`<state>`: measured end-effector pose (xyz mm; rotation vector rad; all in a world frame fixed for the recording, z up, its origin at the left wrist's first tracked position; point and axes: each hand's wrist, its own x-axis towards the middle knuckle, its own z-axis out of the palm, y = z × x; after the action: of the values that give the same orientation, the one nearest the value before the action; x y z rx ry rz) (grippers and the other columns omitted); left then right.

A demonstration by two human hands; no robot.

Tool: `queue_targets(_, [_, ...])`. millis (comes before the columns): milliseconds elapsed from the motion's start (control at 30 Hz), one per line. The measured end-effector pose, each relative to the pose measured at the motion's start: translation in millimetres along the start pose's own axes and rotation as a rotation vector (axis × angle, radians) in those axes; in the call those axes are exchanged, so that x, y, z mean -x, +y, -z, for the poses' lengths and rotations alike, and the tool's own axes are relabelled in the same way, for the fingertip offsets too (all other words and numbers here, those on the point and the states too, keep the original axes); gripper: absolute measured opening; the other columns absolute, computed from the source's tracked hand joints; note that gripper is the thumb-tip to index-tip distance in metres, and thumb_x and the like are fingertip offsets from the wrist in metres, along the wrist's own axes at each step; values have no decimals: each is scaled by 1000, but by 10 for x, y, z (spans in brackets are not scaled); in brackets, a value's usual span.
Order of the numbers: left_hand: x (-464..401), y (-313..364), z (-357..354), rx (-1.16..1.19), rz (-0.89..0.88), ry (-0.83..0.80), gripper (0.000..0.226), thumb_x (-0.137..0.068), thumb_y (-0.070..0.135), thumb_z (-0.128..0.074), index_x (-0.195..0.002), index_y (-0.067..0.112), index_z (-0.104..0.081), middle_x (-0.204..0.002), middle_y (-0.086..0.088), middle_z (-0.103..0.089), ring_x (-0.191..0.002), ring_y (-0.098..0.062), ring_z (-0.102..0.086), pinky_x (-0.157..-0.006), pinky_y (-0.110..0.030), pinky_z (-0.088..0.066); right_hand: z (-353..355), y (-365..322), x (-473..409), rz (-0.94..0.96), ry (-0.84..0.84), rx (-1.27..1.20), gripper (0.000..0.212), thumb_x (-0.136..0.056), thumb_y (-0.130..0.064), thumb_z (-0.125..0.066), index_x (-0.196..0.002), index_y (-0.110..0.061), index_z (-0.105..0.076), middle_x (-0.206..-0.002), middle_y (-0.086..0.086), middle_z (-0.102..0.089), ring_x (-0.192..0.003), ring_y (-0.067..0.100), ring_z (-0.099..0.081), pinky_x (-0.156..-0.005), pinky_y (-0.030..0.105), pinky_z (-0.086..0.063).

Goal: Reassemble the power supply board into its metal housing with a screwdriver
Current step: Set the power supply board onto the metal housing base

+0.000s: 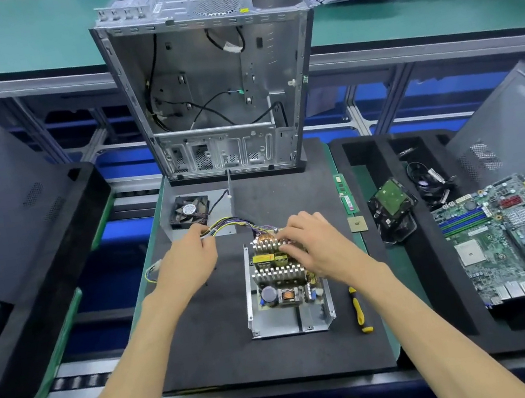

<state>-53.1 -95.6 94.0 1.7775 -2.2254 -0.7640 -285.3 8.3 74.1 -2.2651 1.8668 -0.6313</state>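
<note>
From the head camera I see my right grip [314, 245] lying on the power supply board [280, 272], fingers curled over the far finned heatsink, holding it from above. The board sits in its metal housing [312, 319], directly under and just nearer me than that grip. My left grip [185, 264] is out to the left of the board, pinching the wire bundle [231, 225] that runs from the board's far end. The screwdriver [359, 311] lies untouched on the dark mat [209, 346], just right of the housing and below my right wrist.

My right hand hides the board's far right corner, so I cannot tell how it seats there. Which wires the left fingers hold is hard to make out.

Beyond the left grip stands the housing cover [217, 206] with its fan [188, 210]; farther off, the open computer case [212, 96]. Right of my right grip lie a memory stick [344, 193] and a processor chip [357, 224] near the mat's edge, then a foam tray [403, 279] holding a hard drive [391, 199] and a motherboard [510, 237]. Open mat lies near me and to the left.
</note>
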Motion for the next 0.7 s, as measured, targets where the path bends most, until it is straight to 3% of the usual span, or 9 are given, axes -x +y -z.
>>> queue_targets(233, [-22,-98,-121,-7,27,-4,34,-98,28,-36,-127,28,-54,-95,-3,-64,-88,-31,-59,-71,-37,-40,-72,15,35,-1,-61,67,24,-103,-30,-61,-119,-16,-72,-103,1,-64,-102,24,-54,-89,37,-30])
queue_targets(467, [-53,-228,-184,-27,47,-170,24,-97,30,-37,-114,29,-53,-95,-1,-66,-86,-26,-61,-72,-36,-46,-275,-6,109,-56,-103,112,27,-103,-39,-58,-122,-24,-72,-107,-6,-65,-106,20,-51,-91,34,-23])
queue_targets(633, [22,-235,-253,-139,30,-252,30,-99,28,-41,-129,27,-45,-92,1,-61,-87,-28,-57,-66,-35,-40,-325,-23,82,-98,-112,146,27,-102,-36,-61,-121,-23,-74,-103,-6,-67,-105,23,-48,-90,36,-22])
queue_targets(700, [55,-229,-263,-183,34,-278,36,-99,26,-40,-134,27,-42,-102,-3,-63,-87,-28,-56,-59,-33,-34,-351,-43,79,-118,-135,159,28,-102,-36,-60,-123,-23,-74,-104,-6,-67,-106,22,-46,-93,36,-23])
